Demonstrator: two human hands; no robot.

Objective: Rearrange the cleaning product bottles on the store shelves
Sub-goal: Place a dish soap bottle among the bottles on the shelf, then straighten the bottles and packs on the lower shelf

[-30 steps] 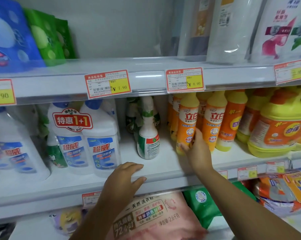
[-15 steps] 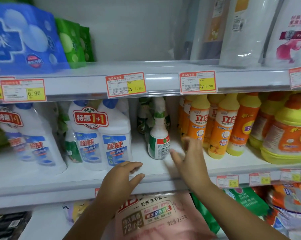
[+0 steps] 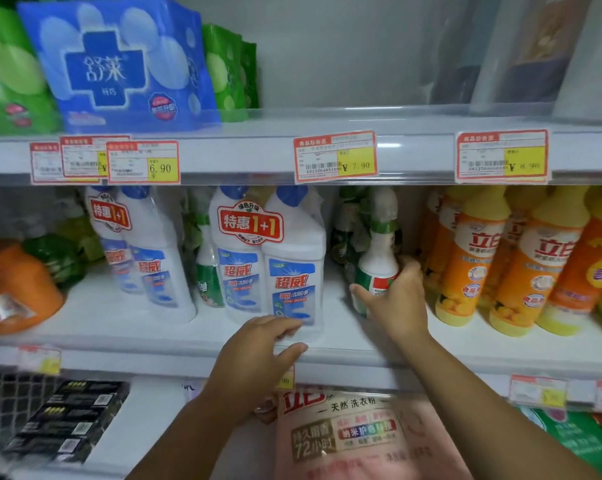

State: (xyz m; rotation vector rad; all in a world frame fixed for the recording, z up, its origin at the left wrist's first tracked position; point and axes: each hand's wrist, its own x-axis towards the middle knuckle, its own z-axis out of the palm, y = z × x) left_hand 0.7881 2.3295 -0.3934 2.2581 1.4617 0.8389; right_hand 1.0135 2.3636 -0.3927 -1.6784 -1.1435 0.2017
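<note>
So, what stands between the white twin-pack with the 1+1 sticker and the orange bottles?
In the head view, the white spray bottle stands there, gripped by the right hand, with dark green bottles behind it.

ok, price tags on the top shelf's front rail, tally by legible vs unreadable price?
Legible price: 2, the 6.90 tag and the 7.90 tag.
Unreadable price: 3, the blurred right tag and two overlapped tags at left.
Total: 5.
</note>
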